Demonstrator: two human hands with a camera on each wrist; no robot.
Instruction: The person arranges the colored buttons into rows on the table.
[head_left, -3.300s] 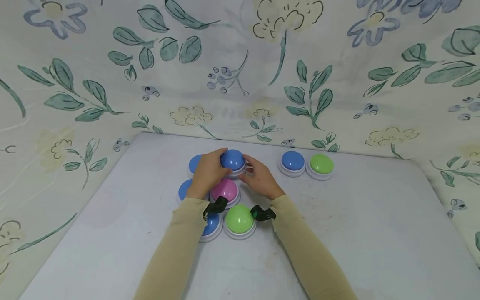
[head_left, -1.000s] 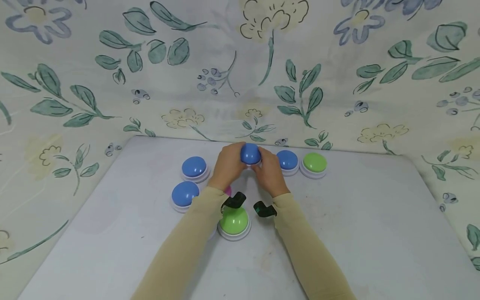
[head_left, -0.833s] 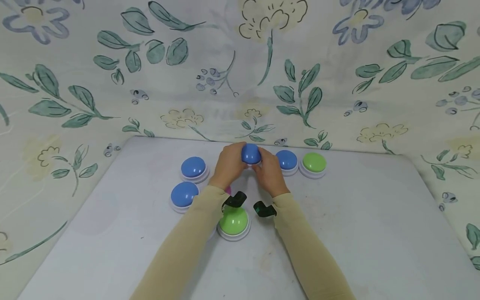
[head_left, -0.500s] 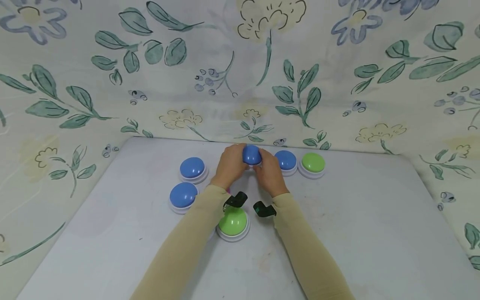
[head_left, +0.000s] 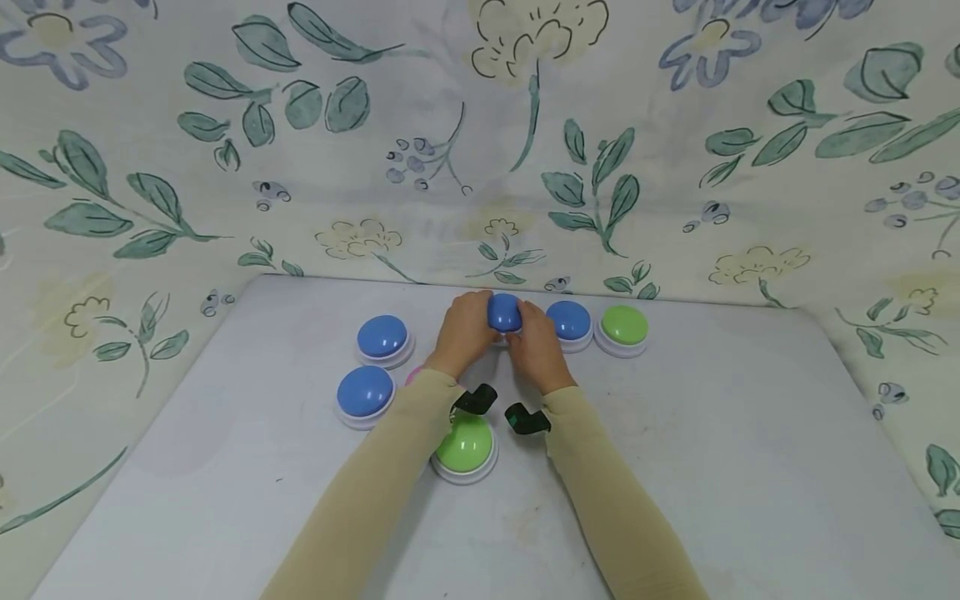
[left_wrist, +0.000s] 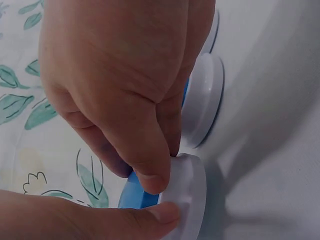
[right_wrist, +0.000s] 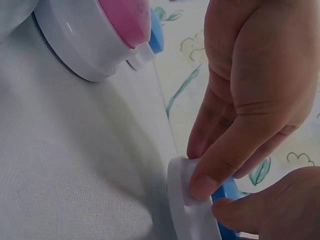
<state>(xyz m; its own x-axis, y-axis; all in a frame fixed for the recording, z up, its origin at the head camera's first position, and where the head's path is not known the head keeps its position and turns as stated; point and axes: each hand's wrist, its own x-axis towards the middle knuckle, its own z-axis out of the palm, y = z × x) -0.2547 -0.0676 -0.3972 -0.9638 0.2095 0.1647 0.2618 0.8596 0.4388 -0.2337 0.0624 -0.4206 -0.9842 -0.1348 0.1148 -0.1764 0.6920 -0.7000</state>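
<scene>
A blue dome push button (head_left: pixel 504 312) on a white base is held between both hands near the far edge of the table. The left hand (head_left: pixel 462 332) grips its left side, the thumb on the white base (left_wrist: pixel 185 180) in the left wrist view. From the other side the right hand (head_left: pixel 540 350) grips it, its thumb low on the base (right_wrist: pixel 187 210) in the right wrist view. Whether the base touches the table cannot be told. Just right of the right hand stand another blue button (head_left: pixel 568 320) and a green button (head_left: pixel 624 325), side by side.
To the left are two blue buttons (head_left: pixel 382 336) (head_left: pixel 365 392). A green button (head_left: pixel 465 444) sits between the forearms. The left sleeve (head_left: pixel 382 467) mostly covers a pink button (right_wrist: pixel 127 20). Flowered cloth (head_left: pixel 450 150) rises behind the white table (head_left: pixel 720 450).
Over about three seconds both hands have carried the blue button rightward, away from the left group towards the right-hand pair. During the last second it has come down slightly in the view.
</scene>
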